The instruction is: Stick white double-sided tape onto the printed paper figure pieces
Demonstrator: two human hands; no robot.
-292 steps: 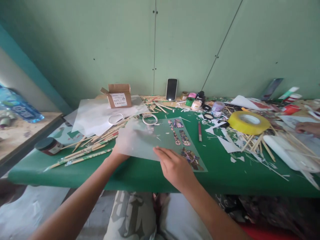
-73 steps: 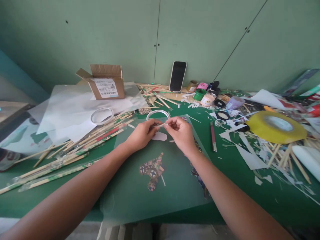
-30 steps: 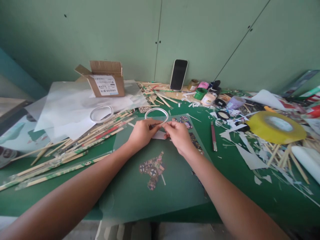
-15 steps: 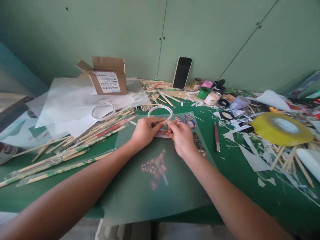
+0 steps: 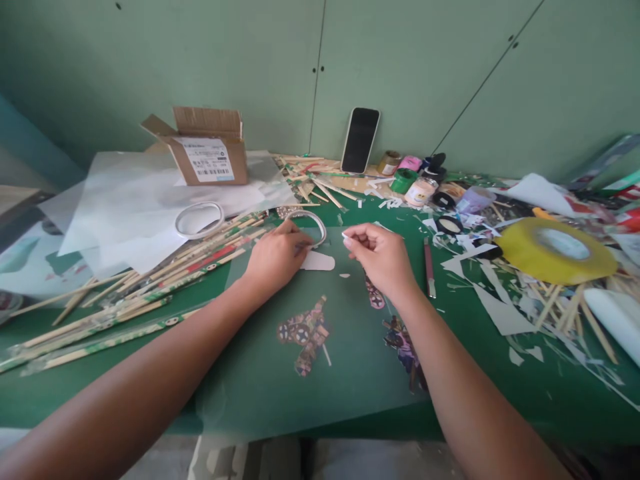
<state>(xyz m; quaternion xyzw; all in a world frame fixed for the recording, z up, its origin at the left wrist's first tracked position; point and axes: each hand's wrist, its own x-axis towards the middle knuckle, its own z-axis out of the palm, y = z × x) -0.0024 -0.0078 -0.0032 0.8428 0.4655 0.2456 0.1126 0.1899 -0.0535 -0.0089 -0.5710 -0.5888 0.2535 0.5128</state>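
Observation:
My left hand (image 5: 277,259) is closed on a thin white roll of tape (image 5: 321,228), whose ring sticks out behind the fingers. Just under those fingers, a white paper piece with a rounded end (image 5: 319,262) lies on a translucent sheet (image 5: 270,387). My right hand (image 5: 383,259), lifted over the sheet, pinches a small white bit (image 5: 345,236) between thumb and fingertips. A tiny white scrap (image 5: 345,275) lies between the hands. On or under the sheet are a brown patterned cutout (image 5: 305,333) and a purple one (image 5: 404,350), partly covered by my right forearm.
A second white tape ring (image 5: 199,221) and wrapped wooden sticks (image 5: 165,293) lie left. Behind stand an open cardboard box (image 5: 213,153), a phone (image 5: 361,140) and paint jars (image 5: 420,191). To the right are a utility knife (image 5: 429,268), a yellow tape roll (image 5: 520,250) and paper scraps.
My hands have moved apart from a shared pinch. The right now carries a small white bit; the tape roll has shifted slightly left with my left hand, uncovering the white paper piece.

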